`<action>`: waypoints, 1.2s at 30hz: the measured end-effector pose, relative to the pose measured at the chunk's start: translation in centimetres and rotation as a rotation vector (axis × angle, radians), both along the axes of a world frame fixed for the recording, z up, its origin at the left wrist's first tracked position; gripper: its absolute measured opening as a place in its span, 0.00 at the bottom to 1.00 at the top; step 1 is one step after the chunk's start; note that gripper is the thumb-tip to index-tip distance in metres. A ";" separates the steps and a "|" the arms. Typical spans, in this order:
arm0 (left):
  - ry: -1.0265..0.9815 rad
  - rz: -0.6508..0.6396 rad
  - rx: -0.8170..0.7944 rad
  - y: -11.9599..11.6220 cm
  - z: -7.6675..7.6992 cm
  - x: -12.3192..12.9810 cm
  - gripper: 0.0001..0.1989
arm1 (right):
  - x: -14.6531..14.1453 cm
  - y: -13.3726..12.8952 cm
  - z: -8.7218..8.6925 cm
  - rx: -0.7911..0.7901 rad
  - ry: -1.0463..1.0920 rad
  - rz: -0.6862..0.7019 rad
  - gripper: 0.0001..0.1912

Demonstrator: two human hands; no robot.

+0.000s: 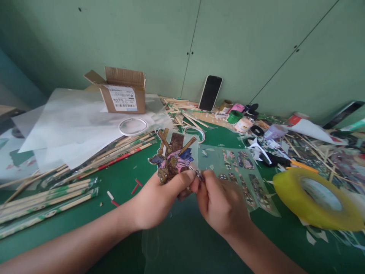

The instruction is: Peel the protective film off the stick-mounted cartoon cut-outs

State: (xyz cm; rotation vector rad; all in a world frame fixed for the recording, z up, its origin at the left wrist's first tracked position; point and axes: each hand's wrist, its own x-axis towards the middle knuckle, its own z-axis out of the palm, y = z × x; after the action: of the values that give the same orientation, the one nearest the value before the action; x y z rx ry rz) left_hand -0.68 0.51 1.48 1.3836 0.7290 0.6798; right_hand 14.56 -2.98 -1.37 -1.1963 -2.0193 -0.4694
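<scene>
Between the thumb and fingers of my left hand [168, 194] is a coloured cutout figure [172, 156] with brown, pink and blue parts and a pale trimmed edge. My right hand [224, 201] is closed in a pinch against the figure's lower right side, touching the left fingertips. A small greyish bit [198, 174] shows where the fingertips meet; its kind is unclear. Just beyond my right hand lies a clear sheet [252, 180] with several printed figures on it. The lower part of the cutout is hidden by my fingers.
A large yellow tape roll [288, 194] lies at the right. Bundled wooden sticks [48, 199] lie at the left, near an opened cardboard box [125, 95] and translucent sheets [68, 125]. A phone [210, 93] leans on the wall. Paint jars [243, 123] and scraps crowd the back right.
</scene>
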 end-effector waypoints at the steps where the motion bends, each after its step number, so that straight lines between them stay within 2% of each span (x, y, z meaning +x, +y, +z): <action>1: -0.012 0.006 -0.019 0.0 0.0 0.0 0.16 | 0.0 0.0 0.0 0.004 0.000 0.002 0.14; 9: -0.005 0.001 -0.013 -0.4 -0.1 0.2 0.16 | 0.0 -0.2 0.2 0.010 0.014 -0.020 0.13; 13: -0.038 0.017 -0.022 -0.4 -0.1 0.2 0.15 | 0.2 -0.2 0.4 -0.018 0.046 0.040 0.12; 16: -0.087 0.022 -0.065 -0.1 -0.2 0.0 0.16 | 0.5 -0.2 0.5 -0.134 0.146 0.203 0.11; 18: -0.108 0.009 -0.077 0.0 -0.2 -0.1 0.16 | 0.6 -0.3 0.4 -0.268 0.299 0.304 0.11; 22: -0.140 -0.020 -0.075 0.1 -0.1 -0.1 0.16 | 0.4 -0.6 0.0 -0.489 0.606 0.373 0.13; 27: -0.196 -0.035 -0.123 0.0 -0.2 0.1 0.16 | 0.3 -0.7 0.0 -0.554 0.670 0.464 0.14; 36: -0.173 -0.059 -0.149 0.2 -0.3 0.2 0.15 | 0.3 -0.7 -0.1 -0.702 0.764 0.495 0.15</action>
State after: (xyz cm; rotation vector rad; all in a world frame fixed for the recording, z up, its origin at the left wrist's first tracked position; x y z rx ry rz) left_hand -0.51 0.76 1.18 1.1898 0.5873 0.6752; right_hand 14.89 -3.72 -1.49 -0.9618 -1.7004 0.8810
